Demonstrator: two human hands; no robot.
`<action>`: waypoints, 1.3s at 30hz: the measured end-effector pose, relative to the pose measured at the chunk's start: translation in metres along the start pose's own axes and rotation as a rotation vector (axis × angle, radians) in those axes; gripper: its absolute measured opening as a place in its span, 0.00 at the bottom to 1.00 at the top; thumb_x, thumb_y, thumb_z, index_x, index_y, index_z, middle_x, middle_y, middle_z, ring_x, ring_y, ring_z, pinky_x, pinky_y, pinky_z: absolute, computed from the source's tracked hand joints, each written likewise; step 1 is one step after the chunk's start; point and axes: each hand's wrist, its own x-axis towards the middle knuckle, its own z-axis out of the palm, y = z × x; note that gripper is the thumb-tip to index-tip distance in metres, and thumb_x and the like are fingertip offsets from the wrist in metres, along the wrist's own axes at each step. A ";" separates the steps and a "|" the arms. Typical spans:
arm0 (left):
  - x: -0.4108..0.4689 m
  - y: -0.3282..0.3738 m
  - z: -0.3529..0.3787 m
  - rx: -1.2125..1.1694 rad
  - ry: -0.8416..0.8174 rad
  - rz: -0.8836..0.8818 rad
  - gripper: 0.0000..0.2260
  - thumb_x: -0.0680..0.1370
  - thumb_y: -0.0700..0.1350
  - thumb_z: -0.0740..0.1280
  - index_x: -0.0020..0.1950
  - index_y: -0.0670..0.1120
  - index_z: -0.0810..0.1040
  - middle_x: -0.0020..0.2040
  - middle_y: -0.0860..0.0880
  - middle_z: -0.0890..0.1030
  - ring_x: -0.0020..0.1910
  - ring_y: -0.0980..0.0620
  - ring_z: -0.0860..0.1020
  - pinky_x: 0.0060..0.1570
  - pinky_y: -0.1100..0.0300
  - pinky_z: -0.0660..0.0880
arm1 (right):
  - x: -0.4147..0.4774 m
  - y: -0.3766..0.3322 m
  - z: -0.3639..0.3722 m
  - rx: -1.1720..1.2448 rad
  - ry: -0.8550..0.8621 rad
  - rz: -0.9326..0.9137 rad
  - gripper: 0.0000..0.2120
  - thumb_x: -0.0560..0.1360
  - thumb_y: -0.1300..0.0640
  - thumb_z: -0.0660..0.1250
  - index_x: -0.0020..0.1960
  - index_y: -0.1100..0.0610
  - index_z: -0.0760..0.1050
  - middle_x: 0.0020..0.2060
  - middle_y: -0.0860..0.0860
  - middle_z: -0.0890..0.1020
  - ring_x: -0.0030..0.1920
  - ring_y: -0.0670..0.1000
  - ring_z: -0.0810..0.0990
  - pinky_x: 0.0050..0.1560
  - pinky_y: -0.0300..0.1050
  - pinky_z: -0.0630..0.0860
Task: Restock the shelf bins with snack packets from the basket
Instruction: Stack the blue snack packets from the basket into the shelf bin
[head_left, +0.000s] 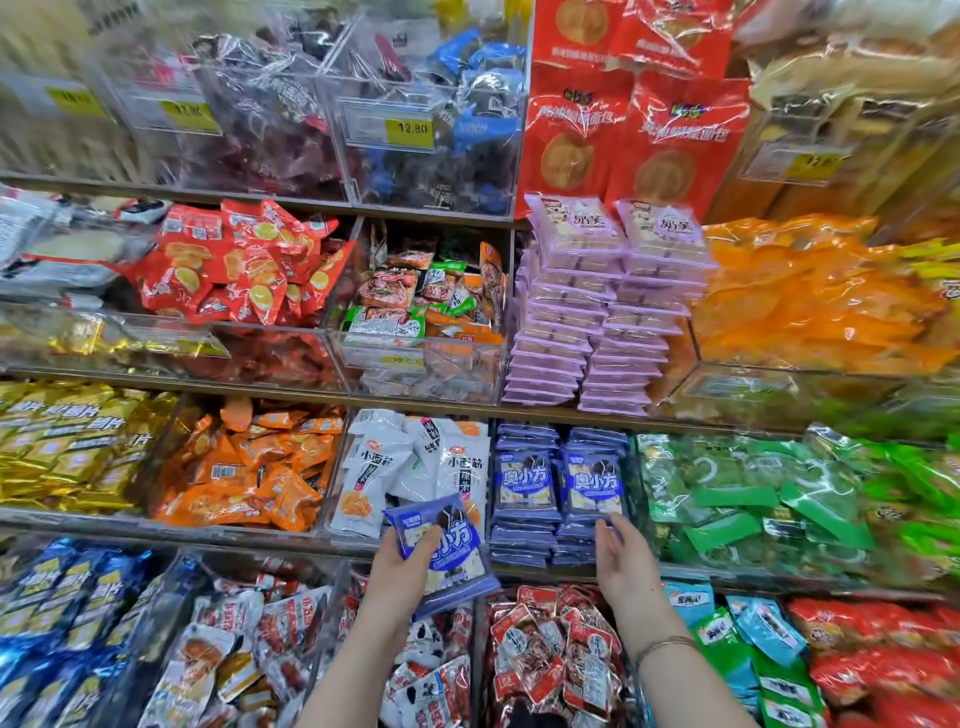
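A blue snack packet is gripped in the curled fingers of the left hand just left of the blue-packet bin, at whose front the right hand is seen with fingers apart; level placement onto its stacks is judged next.

Yellow price label reading 12.80 is showing at 12 o'clock. Red bread bags are standing at 1 o'clock, above purple packet stacks sitting side by side. Orange pouches are lying at 3 o'clock. Gold packets are piling at 9 o'clock.
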 end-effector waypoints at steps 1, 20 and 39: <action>0.000 -0.001 0.001 -0.002 -0.003 -0.006 0.37 0.76 0.57 0.67 0.78 0.49 0.51 0.77 0.48 0.58 0.74 0.44 0.61 0.69 0.44 0.63 | -0.001 -0.002 -0.001 0.074 -0.003 -0.001 0.19 0.81 0.56 0.58 0.70 0.62 0.66 0.70 0.58 0.69 0.69 0.55 0.69 0.74 0.44 0.58; -0.011 0.001 0.024 0.581 0.001 0.466 0.22 0.79 0.55 0.62 0.69 0.49 0.64 0.63 0.54 0.72 0.58 0.57 0.74 0.55 0.63 0.72 | -0.053 0.031 -0.010 -0.951 -0.411 -0.203 0.07 0.77 0.60 0.65 0.53 0.57 0.78 0.46 0.53 0.80 0.42 0.51 0.81 0.45 0.50 0.81; 0.009 -0.058 -0.019 1.437 0.075 0.663 0.42 0.60 0.51 0.80 0.70 0.38 0.71 0.68 0.42 0.73 0.67 0.41 0.72 0.72 0.54 0.45 | 0.013 0.021 0.040 -1.860 -0.232 -1.007 0.10 0.79 0.53 0.61 0.54 0.59 0.75 0.56 0.52 0.72 0.59 0.53 0.70 0.57 0.43 0.71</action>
